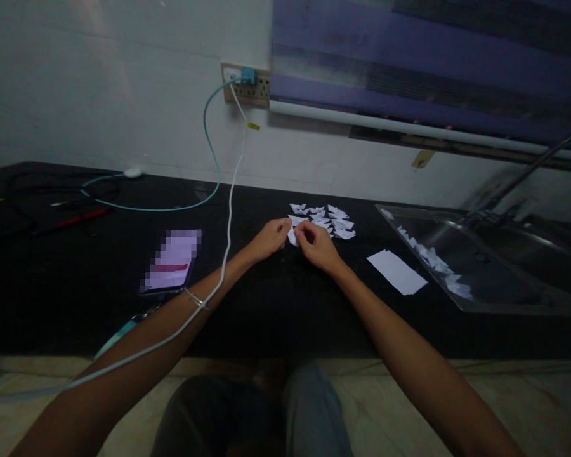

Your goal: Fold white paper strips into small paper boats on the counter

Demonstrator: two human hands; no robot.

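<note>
Both my hands meet over a black counter [276, 304], pinching one small folded white paper piece [292, 237] between them. My left hand [270, 237] grips its left side with closed fingers. My right hand [316, 244] holds its right side, fingers curled. Just behind the hands lies a cluster of several small folded white paper shapes [326, 219] on the counter. A flat white paper sheet [396, 271] lies to the right of my right wrist.
A phone [172, 261] with a lit screen lies left of my left arm. A white cable [228, 235] runs from a wall socket [247, 86] across my left forearm. A steel sink [485, 260] with paper scraps sits right. Cables and tools lie far left.
</note>
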